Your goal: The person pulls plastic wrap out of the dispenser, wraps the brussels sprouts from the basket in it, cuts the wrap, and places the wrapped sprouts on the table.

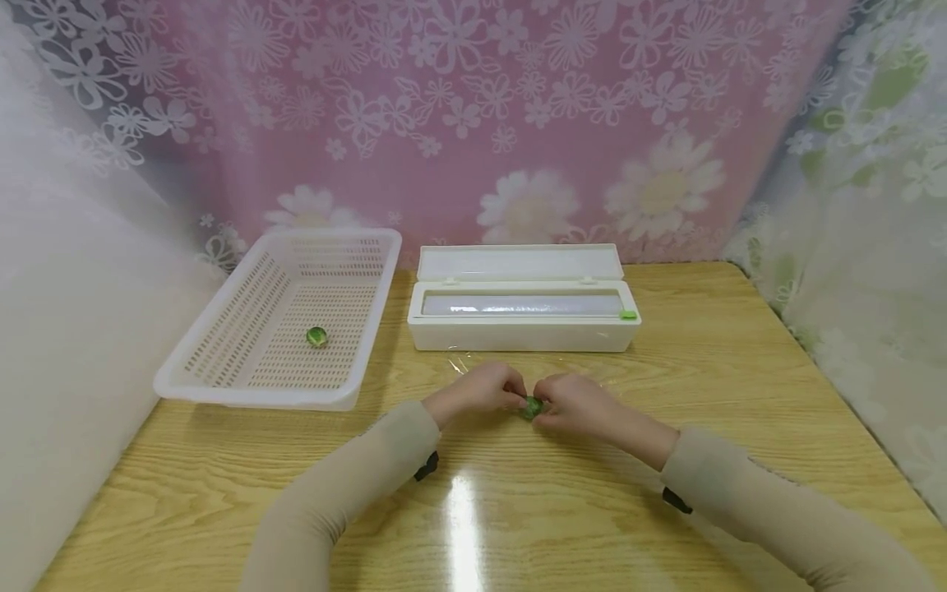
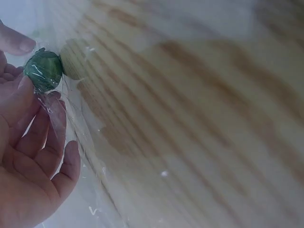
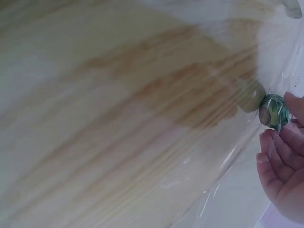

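Observation:
A small Brussels sprout point(image 1: 533, 407), covered in clear cling film point(image 2: 92, 209), sits between both hands just in front of the white box. From the left, my left hand point(image 1: 484, 386) pinches the film-covered sprout with thumb and forefinger. My right hand point(image 1: 580, 403) grips it from the other side. In the left wrist view the film clings tightly over the green sprout point(image 2: 43, 70), and the lower fingers of the left hand point(image 2: 35, 161) are loosely bent. The pale cut stem end of the sprout point(image 3: 274, 112) shows in the right wrist view, beside the right hand point(image 3: 287, 175).
Behind the hands stands a white cling film dispenser point(image 1: 521, 337), its lid point(image 1: 521, 263) raised, with a green slider point(image 1: 628, 316) at the right end. A white slotted basket point(image 1: 373, 329) on the left holds another Brussels sprout point(image 1: 316, 337). Floral curtains surround the wooden table point(image 1: 562, 526).

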The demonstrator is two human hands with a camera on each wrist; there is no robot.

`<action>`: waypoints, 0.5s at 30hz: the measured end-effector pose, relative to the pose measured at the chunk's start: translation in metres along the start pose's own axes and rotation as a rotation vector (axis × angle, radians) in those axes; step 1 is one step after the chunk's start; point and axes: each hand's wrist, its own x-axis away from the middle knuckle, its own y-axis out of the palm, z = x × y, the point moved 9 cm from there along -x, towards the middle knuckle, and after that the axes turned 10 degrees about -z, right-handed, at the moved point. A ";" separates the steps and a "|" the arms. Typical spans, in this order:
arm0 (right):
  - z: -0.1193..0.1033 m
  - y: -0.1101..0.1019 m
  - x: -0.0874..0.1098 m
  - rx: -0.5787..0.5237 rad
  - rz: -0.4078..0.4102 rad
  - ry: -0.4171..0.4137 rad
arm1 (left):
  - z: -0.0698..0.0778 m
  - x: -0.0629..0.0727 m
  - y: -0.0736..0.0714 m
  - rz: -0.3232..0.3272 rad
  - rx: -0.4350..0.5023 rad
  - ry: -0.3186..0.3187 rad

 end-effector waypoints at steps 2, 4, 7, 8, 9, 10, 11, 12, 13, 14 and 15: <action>-0.001 -0.001 -0.002 -0.002 0.003 0.006 | -0.001 0.000 0.000 0.002 0.013 -0.004; 0.001 -0.001 -0.004 -0.024 0.003 0.002 | -0.004 0.000 -0.001 0.011 0.012 -0.017; 0.007 -0.002 -0.009 -0.079 -0.013 -0.006 | -0.005 0.001 -0.005 0.043 -0.014 -0.014; 0.010 -0.001 -0.011 -0.108 -0.025 -0.004 | -0.005 0.001 -0.006 0.051 -0.020 -0.010; 0.013 -0.001 -0.012 -0.130 -0.036 -0.002 | -0.005 0.002 -0.007 0.059 -0.027 -0.007; 0.015 -0.001 -0.014 -0.154 -0.048 -0.006 | -0.003 0.004 -0.009 0.066 -0.031 0.007; 0.018 0.000 -0.015 -0.186 -0.065 -0.005 | -0.001 0.004 -0.009 0.070 -0.040 0.020; 0.020 0.001 -0.016 -0.212 -0.080 -0.009 | 0.000 0.005 -0.009 0.066 -0.042 0.029; 0.022 0.001 -0.017 -0.242 -0.095 -0.012 | 0.004 0.006 -0.009 0.068 -0.062 0.048; 0.023 0.002 -0.018 -0.269 -0.109 -0.017 | 0.006 0.007 -0.009 0.069 -0.077 0.062; 0.025 0.003 -0.019 -0.288 -0.122 -0.019 | 0.009 0.008 -0.009 0.070 -0.097 0.074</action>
